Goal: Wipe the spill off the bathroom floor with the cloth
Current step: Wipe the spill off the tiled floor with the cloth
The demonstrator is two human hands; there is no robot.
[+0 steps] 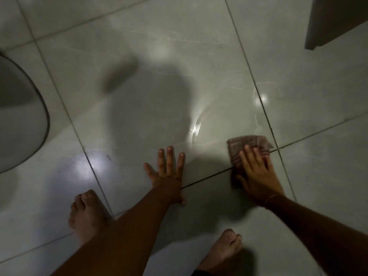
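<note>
- We kneel or squat over the glossy pale grey tiled bathroom floor (pixel 199 46), dark grout lines crossing it; shine makes wet patches easy to read.
- Curved white fixture with a dark rim (pixel 22 116) sits at the far left, likely toilet or basin base; well apart from the work.
- Grey cabinet or door corner (pixel 336 20) hangs in at top right, clear of us.
- The thin wet film of the spill (pixel 197 128) shows as a curved glinting edge, between our two hands and a bit further out; we judge it only partly wiped.
- Our left hand (pixel 169 172) lies flat on the tile, fingers spread wide, holding nothing: looks like a brace for body weight while leaning forward.
- Our right hand (pixel 256 172) presses palm-down on the cloth, fingers fairly close together, so pressure spreads over it.
- The brownish striped folded cloth (pixel 249 143) lies on the floor over a grout line, just right of the wet edge, half covered by the hand; blurred.
- Two bare feet (pixel 87 212) planted near the bottom, apart for balance; slip risk on wet tile, we guess.
</note>
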